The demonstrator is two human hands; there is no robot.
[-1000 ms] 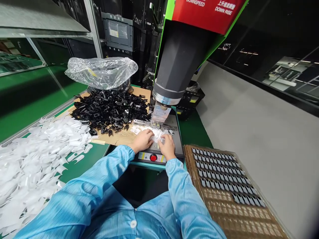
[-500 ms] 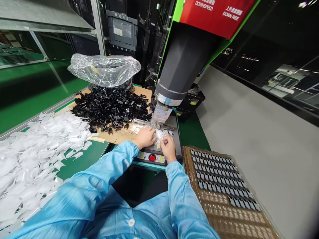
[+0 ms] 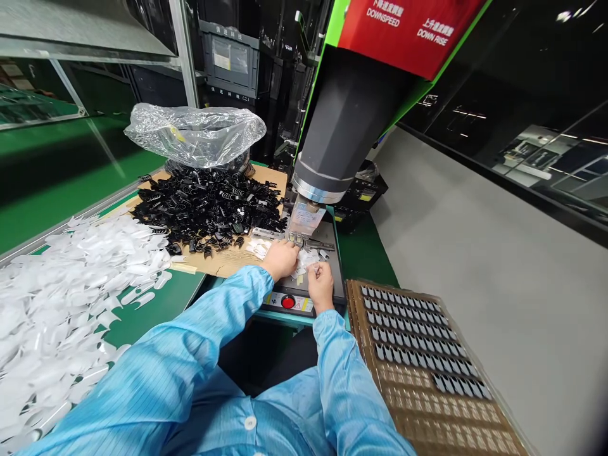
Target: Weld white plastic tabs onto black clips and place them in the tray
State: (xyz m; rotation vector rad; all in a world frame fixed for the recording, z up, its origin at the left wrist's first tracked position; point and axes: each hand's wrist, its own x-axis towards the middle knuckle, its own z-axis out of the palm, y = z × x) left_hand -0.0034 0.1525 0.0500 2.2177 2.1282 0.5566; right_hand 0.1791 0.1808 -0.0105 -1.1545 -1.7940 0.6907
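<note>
My left hand [image 3: 281, 259] reaches over the machine base [image 3: 338, 278], just in front of the fixture [image 3: 298, 239] under the press head. Its fingertips point away from me, and what they touch is hidden. My right hand [image 3: 321, 283] is beside it on the right, thumb and fingers pinched together at a small white piece [image 3: 314, 269]. Thin white pieces [image 3: 306, 258] lie loose between and behind the hands. A clear plate [image 3: 305, 217] hangs under the press head [image 3: 327, 145]. The red button [image 3: 287, 301] is at the base's front.
Black clips [image 3: 213, 206] are heaped on cardboard [image 3: 209, 264], with a clear plastic bag [image 3: 197, 133] behind. White pieces [image 3: 61, 297] cover much of the left table. A brown tray [image 3: 399, 386] with rows of grey parts stands at the right. Grey crates [image 3: 230, 60] are stacked at the back.
My left hand has moved slightly right and forward, closer to the fixture. My right hand remains pinched near the same spot. The whole view has shifted a little.
</note>
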